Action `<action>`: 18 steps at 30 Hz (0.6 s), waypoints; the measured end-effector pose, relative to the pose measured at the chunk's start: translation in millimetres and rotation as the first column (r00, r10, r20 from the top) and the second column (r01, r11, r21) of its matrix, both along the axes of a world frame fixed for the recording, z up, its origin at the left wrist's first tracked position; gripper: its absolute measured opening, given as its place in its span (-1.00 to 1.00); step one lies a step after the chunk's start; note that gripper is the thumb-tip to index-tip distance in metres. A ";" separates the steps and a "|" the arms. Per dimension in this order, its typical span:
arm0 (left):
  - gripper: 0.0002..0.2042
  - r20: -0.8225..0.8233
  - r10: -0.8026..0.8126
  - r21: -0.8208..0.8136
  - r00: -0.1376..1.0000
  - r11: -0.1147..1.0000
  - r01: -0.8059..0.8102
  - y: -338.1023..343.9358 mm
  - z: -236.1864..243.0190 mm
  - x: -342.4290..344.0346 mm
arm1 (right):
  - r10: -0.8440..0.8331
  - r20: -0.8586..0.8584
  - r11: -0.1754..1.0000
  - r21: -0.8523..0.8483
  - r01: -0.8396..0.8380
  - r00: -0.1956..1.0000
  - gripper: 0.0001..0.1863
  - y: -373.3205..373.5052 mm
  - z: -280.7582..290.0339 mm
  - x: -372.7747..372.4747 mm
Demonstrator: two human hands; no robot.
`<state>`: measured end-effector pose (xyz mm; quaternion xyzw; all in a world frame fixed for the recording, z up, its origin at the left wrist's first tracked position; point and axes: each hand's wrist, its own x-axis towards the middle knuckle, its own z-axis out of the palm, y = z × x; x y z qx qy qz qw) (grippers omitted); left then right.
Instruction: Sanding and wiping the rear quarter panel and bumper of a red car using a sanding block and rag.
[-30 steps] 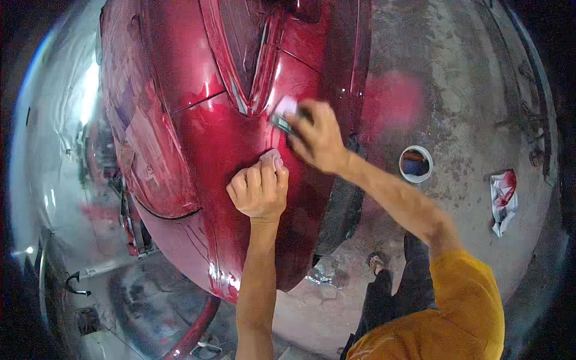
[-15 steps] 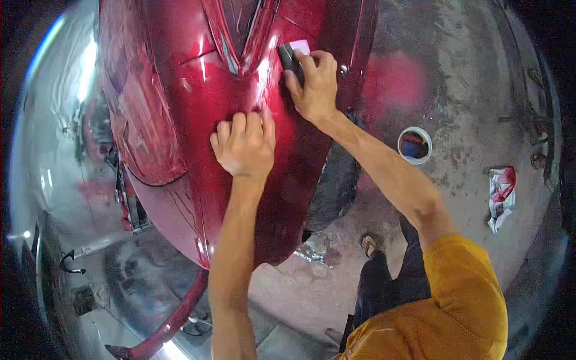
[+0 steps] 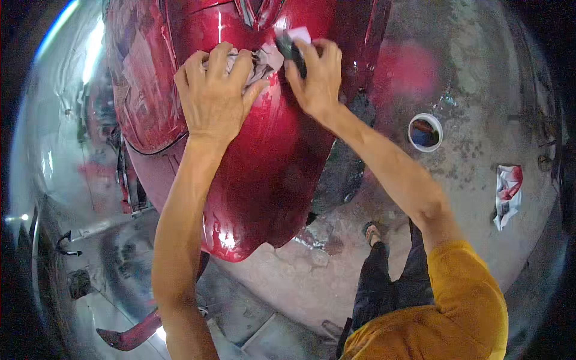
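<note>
A glossy dark red body panel (image 3: 264, 168), curved like a scooter's front cover, fills the upper middle of the head view. My left hand (image 3: 215, 93) presses a crumpled whitish cloth (image 3: 267, 60) against the panel near its top. My right hand (image 3: 315, 75) is beside it, closed on a small dark block wrapped in pale paper (image 3: 292, 43), held flat against the red surface. The two hands almost touch. The panel's upper end runs out of the picture.
A small white round tin (image 3: 425, 132) with dark contents stands on the stained concrete floor at the right. A crumpled red-and-white rag (image 3: 507, 187) lies further right. My dark trousers and sandalled foot (image 3: 372, 231) are below the panel. Wet grey ground lies at the lower left.
Both hands have moved up the panel toward its top. My left hand now has the whitish cloth bunched under its fingers; the view has shifted closer.
</note>
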<state>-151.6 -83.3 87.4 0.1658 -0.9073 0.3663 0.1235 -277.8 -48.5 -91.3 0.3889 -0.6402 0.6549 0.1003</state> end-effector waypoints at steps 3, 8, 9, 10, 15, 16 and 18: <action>-0.72 -0.014 -0.050 -0.066 0.999 0.997 0.049 -16.4 -6.9 3.7 | -0.091 0.086 0.995 0.040 0.088 0.992 -0.52 -16.2 24.0 17.5; -0.83 0.012 -0.170 -0.092 0.985 0.981 0.171 -36.9 -8.0 -6.5 | 0.216 0.005 0.975 0.048 -0.216 0.976 -0.43 56.0 -0.5 86.8; -0.84 0.037 -0.195 -0.072 0.980 0.978 0.198 -40.7 -7.8 -9.4 | 0.228 0.012 0.973 -0.029 -0.227 0.974 -0.44 50.9 -10.8 77.2; -0.84 0.038 -0.198 -0.066 0.979 0.978 0.200 -43.1 -7.0 -14.1 | 0.165 0.003 0.986 -0.003 -0.165 0.986 -0.45 43.5 -10.9 61.7; -0.85 0.022 -0.241 -0.024 0.970 0.970 0.242 -46.7 -4.8 -15.1 | -0.077 0.137 0.997 0.028 0.074 0.988 -0.48 -4.5 8.0 30.7; -0.85 0.033 -0.238 -0.023 0.971 0.971 0.239 -48.6 -4.5 -13.9 | -0.071 0.139 0.997 0.023 0.069 0.988 -0.48 -5.0 5.5 34.8; -0.83 0.021 -0.227 -0.037 0.974 0.973 0.227 -47.0 -8.1 -12.9 | -0.099 0.126 0.995 0.026 0.097 0.987 -0.48 -2.7 2.9 44.6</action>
